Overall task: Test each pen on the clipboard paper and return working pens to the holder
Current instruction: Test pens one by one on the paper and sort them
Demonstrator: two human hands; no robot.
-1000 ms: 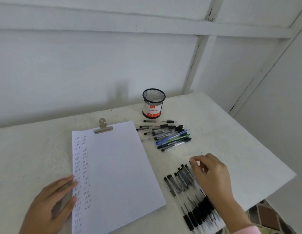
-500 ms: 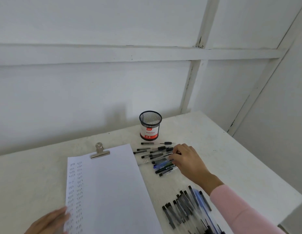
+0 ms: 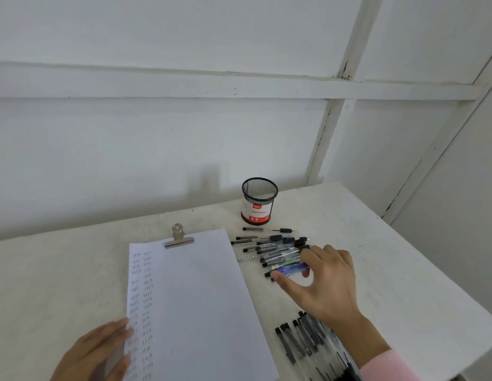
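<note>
Evidently the step is picking the next pen: at centre right of the frame the right hand curls thumb and fingertips round a blue pen in the loose pile below the mesh holder. The left hand, fingers flat, presses the clipboard paper at lower left. Next, I judge, the pen must be lifted clear and scribbled on bare paper.

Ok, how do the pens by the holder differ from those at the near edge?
The far pile lies crosswise and includes a blue pen and a green one; the near pile slants toward the camera, all black and clear. The right hand pinches the far pile's blue pen; nothing grips the near pile. Both lie right of the clipboard.
</note>
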